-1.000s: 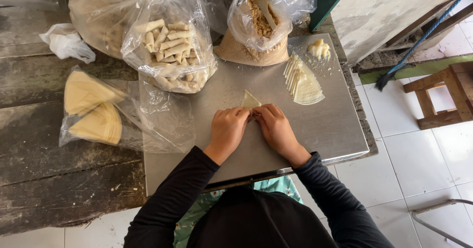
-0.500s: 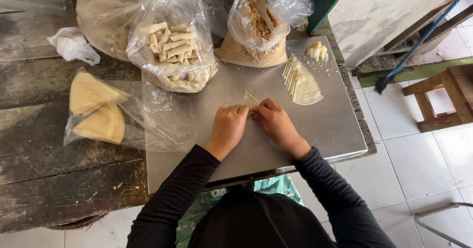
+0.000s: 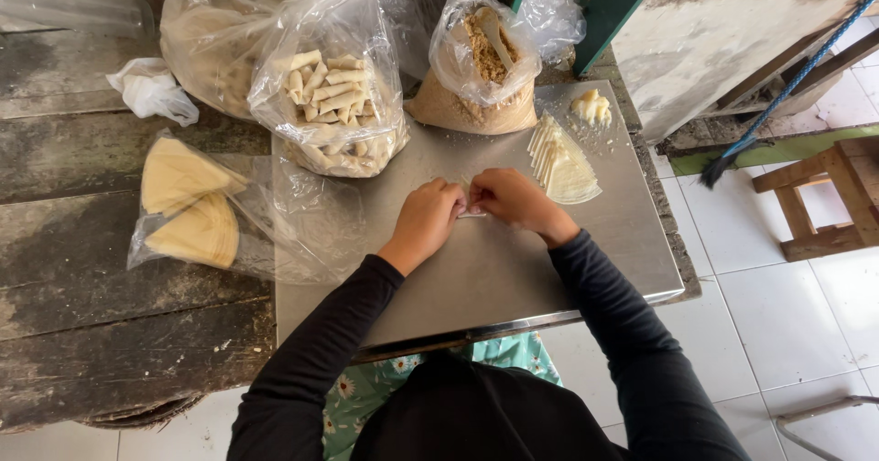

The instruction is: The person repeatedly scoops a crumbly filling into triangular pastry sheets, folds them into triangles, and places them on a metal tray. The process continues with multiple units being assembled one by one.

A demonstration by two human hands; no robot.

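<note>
My left hand [image 3: 428, 218] and my right hand [image 3: 506, 198] meet fingertip to fingertip on a steel tray [image 3: 586, 260]. Between them they pinch a small pale pastry wrapper [image 3: 472, 212], mostly hidden under the fingers. A fanned stack of triangular wrappers [image 3: 563, 163] lies just right of my right hand. Beyond it sits a small lump of pale paste [image 3: 591, 107]. A clear bag of finished rolls [image 3: 337, 104] stands behind my left hand.
An open bag of brown crumbly filling [image 3: 481, 63] with a spoon stands at the tray's back. A bag with folded wrapper stacks [image 3: 192, 209] lies on the dark wooden table [image 3: 92, 314] to the left. A wooden stool [image 3: 829, 200] and broom [image 3: 778, 95] are on the tiled floor.
Both hands have stayed together on the wrapper; its raised corner seen earlier is now folded down under the fingers. The view has shifted slightly.
</note>
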